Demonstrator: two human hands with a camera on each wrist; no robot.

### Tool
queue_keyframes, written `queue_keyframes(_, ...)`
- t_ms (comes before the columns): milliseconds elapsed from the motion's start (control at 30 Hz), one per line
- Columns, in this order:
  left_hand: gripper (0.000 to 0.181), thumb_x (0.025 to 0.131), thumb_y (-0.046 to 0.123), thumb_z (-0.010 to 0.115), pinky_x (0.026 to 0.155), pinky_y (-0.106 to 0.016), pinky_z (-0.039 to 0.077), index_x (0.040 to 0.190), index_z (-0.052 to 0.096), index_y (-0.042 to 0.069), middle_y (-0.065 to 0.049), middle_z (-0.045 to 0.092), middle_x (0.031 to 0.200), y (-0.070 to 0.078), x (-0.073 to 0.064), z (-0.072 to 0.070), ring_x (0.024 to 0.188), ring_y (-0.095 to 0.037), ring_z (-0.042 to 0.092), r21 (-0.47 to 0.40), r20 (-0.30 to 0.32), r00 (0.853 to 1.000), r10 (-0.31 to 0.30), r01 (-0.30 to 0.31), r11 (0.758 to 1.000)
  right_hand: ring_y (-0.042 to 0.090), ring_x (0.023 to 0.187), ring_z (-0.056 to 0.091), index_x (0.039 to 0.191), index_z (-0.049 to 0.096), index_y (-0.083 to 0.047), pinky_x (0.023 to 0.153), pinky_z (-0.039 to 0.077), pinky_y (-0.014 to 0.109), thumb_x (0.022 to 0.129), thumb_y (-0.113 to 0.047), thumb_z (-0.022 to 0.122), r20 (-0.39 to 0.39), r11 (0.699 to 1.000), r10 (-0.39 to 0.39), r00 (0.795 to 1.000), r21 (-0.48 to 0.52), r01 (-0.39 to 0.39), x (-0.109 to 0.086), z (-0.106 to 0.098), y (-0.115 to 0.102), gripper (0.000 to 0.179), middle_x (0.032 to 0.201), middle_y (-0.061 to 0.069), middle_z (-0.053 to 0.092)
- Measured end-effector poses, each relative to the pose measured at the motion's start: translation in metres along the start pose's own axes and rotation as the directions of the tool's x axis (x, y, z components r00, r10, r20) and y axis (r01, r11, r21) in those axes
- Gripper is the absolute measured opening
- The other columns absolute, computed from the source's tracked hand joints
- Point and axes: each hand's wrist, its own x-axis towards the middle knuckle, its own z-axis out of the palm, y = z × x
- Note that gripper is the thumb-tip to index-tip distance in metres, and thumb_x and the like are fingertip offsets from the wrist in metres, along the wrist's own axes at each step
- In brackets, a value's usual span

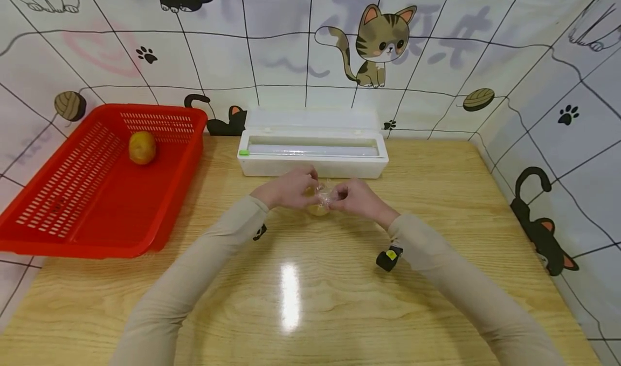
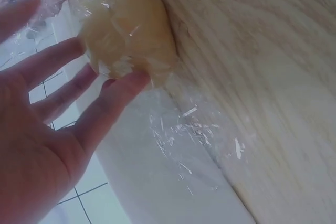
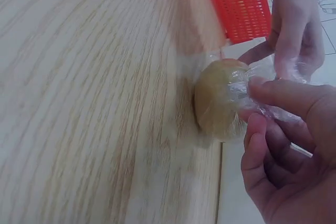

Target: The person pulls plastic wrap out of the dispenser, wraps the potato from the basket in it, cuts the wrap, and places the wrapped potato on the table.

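A round, yellow-tan piece of produce (image 3: 212,95) sits on the table in clear cling film (image 1: 324,192), just in front of a white cling film dispenser (image 1: 310,167). My left hand (image 1: 293,188) holds it from the left, thumb and fingertips against the wrapped side in the left wrist view. From the other side my right hand (image 1: 358,198) pinches gathered film between thumb and fingers, close over the produce. In the left wrist view a loose flap of film (image 2: 194,129) spreads out beneath the thumb. Fingers partly hide the produce in the head view.
A red plastic basket (image 1: 167,193) stands at the left with another yellow round piece of produce (image 1: 142,147) inside. The dispenser's lid (image 1: 310,119) is raised, showing a film roll (image 1: 310,150). Cat-patterned sheets (image 1: 281,59) line the back and sides of the wooden table (image 1: 233,312).
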Motion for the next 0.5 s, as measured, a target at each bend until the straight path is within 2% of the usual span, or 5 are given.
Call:
queue_keyframes(100, 0.028, 0.091, 0.016, 0.065, 0.096, -0.039, 0.042, 0.113, 0.068, -0.002, -0.018, 0.055, 0.116, -0.002, 0.000, 0.001, 0.105, -0.030, 0.054, 0.003, -0.024, 0.999, 0.021, -0.021, 1.000, 0.011, 0.062, 0.049, 0.078, 0.069, -0.005, 0.056, 0.041, 0.026, 0.083, -0.014, 0.077, 0.001, 0.999, -0.033, 0.999, -0.003, 0.033, -0.002, -0.001, 0.000, 0.013, 0.069, -0.002, 0.062)
queue_keyframes(200, 0.025, 0.090, 0.013, 0.066, 0.097, -0.038, 0.041, 0.111, 0.069, -0.001, -0.016, 0.056, 0.117, -0.003, 0.001, 0.003, 0.107, -0.029, 0.054, 0.007, -0.036, 0.999, 0.020, -0.020, 1.000, 0.012, 0.067, 0.052, 0.082, 0.069, -0.006, 0.060, 0.043, 0.028, 0.087, -0.014, 0.073, -0.021, 0.997, -0.082, 0.996, -0.013, 0.082, -0.004, -0.002, -0.001, 0.010, 0.074, -0.001, 0.063)
queue_keyframes(367, 0.025, 0.089, 0.017, 0.069, 0.097, -0.036, 0.042, 0.106, 0.069, -0.001, -0.013, 0.058, 0.117, -0.003, 0.001, 0.006, 0.106, -0.027, 0.055, 0.021, -0.059, 0.998, 0.011, -0.009, 1.000, 0.016, 0.075, 0.059, 0.090, 0.068, -0.004, 0.067, 0.049, 0.032, 0.092, -0.009, 0.065, -0.147, 0.990, -0.138, 0.979, -0.017, 0.137, -0.005, 0.002, -0.003, 0.005, 0.082, 0.002, 0.066)
queue_keyframes(500, 0.032, 0.087, 0.019, 0.073, 0.086, -0.034, 0.047, 0.112, 0.063, 0.001, -0.010, 0.059, 0.108, -0.003, -0.002, 0.008, 0.096, -0.024, 0.057, -0.048, -0.100, 0.995, 0.005, -0.009, 0.999, 0.021, 0.077, 0.062, 0.093, 0.065, -0.001, 0.069, 0.052, 0.035, 0.093, -0.004, 0.062, -0.234, 0.987, -0.149, 0.961, 0.021, 0.158, -0.002, 0.008, 0.000, 0.005, 0.086, 0.008, 0.067)
